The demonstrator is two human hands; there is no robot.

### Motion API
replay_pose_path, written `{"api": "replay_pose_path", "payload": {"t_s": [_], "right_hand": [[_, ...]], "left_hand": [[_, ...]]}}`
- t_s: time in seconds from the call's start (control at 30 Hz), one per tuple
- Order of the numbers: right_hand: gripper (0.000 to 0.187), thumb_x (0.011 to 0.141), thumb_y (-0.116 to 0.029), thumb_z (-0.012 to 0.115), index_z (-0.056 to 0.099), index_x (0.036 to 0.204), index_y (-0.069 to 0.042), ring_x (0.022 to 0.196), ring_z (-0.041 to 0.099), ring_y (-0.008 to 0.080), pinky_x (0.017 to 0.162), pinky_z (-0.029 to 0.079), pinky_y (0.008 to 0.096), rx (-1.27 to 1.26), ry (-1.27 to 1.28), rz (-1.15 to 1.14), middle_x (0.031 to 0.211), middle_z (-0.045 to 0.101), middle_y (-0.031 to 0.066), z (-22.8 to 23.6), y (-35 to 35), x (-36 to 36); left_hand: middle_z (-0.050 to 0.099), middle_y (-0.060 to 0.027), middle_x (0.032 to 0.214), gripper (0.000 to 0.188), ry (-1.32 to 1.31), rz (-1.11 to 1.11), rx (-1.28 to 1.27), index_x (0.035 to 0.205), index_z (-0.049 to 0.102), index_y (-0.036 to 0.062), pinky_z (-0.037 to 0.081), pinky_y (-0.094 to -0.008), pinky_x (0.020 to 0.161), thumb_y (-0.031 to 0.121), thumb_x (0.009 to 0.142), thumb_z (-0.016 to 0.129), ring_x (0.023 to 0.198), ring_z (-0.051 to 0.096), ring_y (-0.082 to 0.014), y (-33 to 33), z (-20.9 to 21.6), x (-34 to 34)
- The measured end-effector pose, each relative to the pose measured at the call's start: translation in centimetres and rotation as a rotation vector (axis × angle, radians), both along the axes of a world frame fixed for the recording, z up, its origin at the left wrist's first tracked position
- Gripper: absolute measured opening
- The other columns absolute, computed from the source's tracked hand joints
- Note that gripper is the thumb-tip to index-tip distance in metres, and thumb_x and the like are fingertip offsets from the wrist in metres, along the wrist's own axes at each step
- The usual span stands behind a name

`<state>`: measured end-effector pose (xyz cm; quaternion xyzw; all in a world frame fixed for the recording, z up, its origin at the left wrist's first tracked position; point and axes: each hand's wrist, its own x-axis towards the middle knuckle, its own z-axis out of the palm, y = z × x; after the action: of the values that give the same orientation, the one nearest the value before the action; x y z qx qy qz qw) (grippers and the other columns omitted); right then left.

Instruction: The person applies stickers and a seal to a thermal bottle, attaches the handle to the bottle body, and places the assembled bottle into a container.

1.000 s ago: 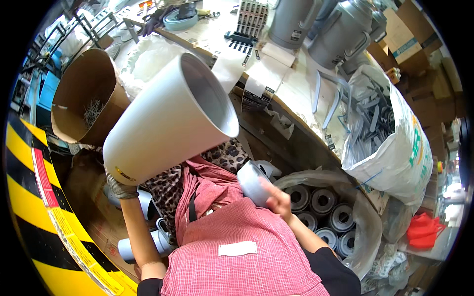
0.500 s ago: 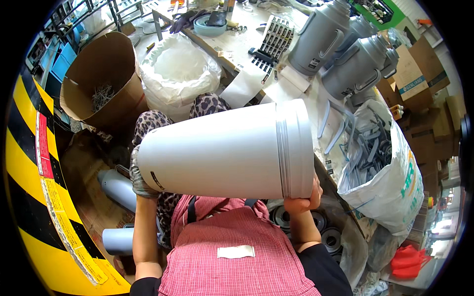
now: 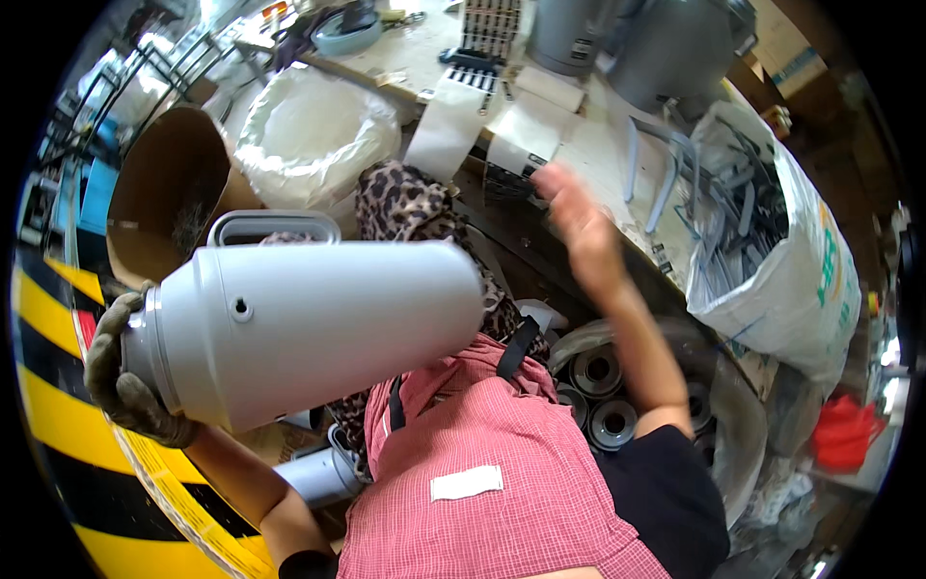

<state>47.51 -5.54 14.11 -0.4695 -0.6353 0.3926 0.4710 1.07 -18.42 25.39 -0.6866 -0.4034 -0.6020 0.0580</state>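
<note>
A grey thermos flask [image 3: 338, 323] lies on its side across my lap, its narrow-necked end at the left. My left hand [image 3: 130, 372], in a dirty work glove, is closed around that neck. A loop handle [image 3: 273, 225] runs along the flask's far side, and a small keyhole-shaped opening shows on its body. My bare right hand [image 3: 584, 227] is off the flask and blurred by motion. Its fingertips are at the edge of the workbench, beside a strip of backing paper [image 3: 521, 135] with small black labels. Whether they touch a label cannot be made out.
A label sheet [image 3: 490, 29] lies on the bench [image 3: 598, 125], near standing grey flasks [image 3: 670, 48]. At right, a white sack [image 3: 820, 280] holds grey handles. Round metal-rimmed parts [image 3: 612, 423] sit below my right arm. A lined bag [image 3: 318, 130] and cardboard drum [image 3: 159, 164] stand at left.
The flask has moved left and been turned, with its neck end now at the left and handle showing. My right hand has let go and moved forward to the bench edge.
</note>
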Motion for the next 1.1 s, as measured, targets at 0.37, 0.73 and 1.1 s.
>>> {"api": "replay_pose_path", "payload": {"t_s": [0.37,0.73,1.1], "right_hand": [[0.037,0.097,-0.026,0.052,0.065,0.127,-0.009,0.133,0.048,0.0332,0.103,0.040,0.0652,-0.234,-1.890,-0.634,0.129,0.065,0.0123,1.3,15.5,29.0],[0.069,0.106,-0.018,0.054,0.011,0.160,-0.013,0.054,0.042,0.0079,0.046,0.035,0.0240,0.729,0.428,-0.125,0.075,0.051,0.0022,3.9,7.0,-1.2],[0.055,0.110,-0.033,0.044,0.027,0.160,-0.016,0.038,0.032,0.0032,0.034,0.035,0.0211,0.037,1.171,0.500,0.072,0.042,0.0001,6.7,-4.2,-18.3]], "left_hand": [[0.055,-0.0218,0.143,0.040,-0.477,-0.025,-0.753,0.107,0.057,-0.0049,0.042,-0.0410,0.106,0.033,0.099,0.064,0.120,0.055,-0.0260,0.7,-4.2,0.3],[0.058,-0.0151,0.127,0.060,-0.049,0.184,-0.273,0.102,0.043,0.0243,0.037,-0.0568,0.116,0.064,0.075,0.079,0.124,0.056,-0.0403,-2.9,-1.7,12.1],[0.058,-0.0272,0.128,0.067,-0.023,0.307,-0.199,0.117,0.048,0.0157,0.036,-0.0535,0.114,0.073,0.086,0.061,0.126,0.052,-0.0399,-6.2,-2.8,12.6]]}}
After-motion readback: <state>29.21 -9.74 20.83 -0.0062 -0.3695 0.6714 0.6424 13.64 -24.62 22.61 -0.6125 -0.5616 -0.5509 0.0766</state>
